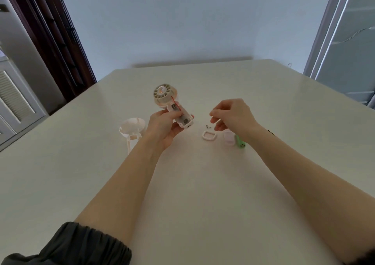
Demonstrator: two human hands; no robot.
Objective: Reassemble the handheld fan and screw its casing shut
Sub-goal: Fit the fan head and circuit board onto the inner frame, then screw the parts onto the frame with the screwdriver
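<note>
Table (203,183) bears the loose parts. Fan body (172,106), casing open with wiring and board exposed, sits clasped in my left hand (162,126) above centre. Front cover (133,128) lies left, unfitted. My right hand (231,116) seems to pinch something tiny, perhaps a screw; I cannot tell. Ring (209,136), small plate (229,139), green battery (240,142) and screws (208,126) wait beneath it. Most work remains, I judge. No writing legible.

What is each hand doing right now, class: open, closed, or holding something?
Left hand: grips the open fan body.
Right hand: fingertips pinched together above the table; whether they hold anything cannot be told.
</note>
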